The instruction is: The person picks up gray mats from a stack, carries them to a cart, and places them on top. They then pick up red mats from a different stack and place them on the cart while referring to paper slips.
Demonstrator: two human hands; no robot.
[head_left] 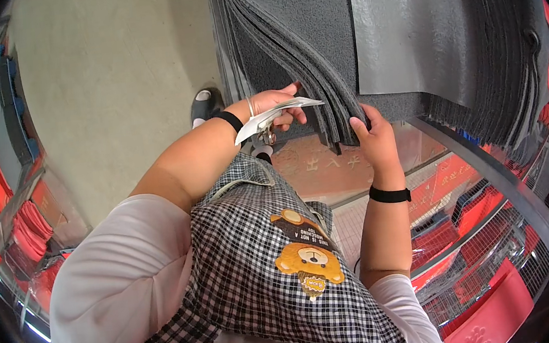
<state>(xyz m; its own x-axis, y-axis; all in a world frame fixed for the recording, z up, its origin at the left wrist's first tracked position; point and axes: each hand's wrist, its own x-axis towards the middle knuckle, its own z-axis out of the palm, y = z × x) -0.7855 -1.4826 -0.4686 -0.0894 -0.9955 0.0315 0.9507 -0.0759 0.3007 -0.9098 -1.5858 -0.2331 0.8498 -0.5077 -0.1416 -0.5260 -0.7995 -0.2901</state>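
Wearing a black-and-white checked apron at the near side, and holding folded white paper with a small metal item, too indistinct to identify, in the partly closed left hand. Gripping the near edge of the curled dark grey mats firmly with the right hand, just beyond the paper. Resting a dark slipper on the pale floor farther off, left of the mats.

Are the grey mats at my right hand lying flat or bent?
Bent. The layered edges of the grey mats run in a curve toward your right hand, which pinches their corner.
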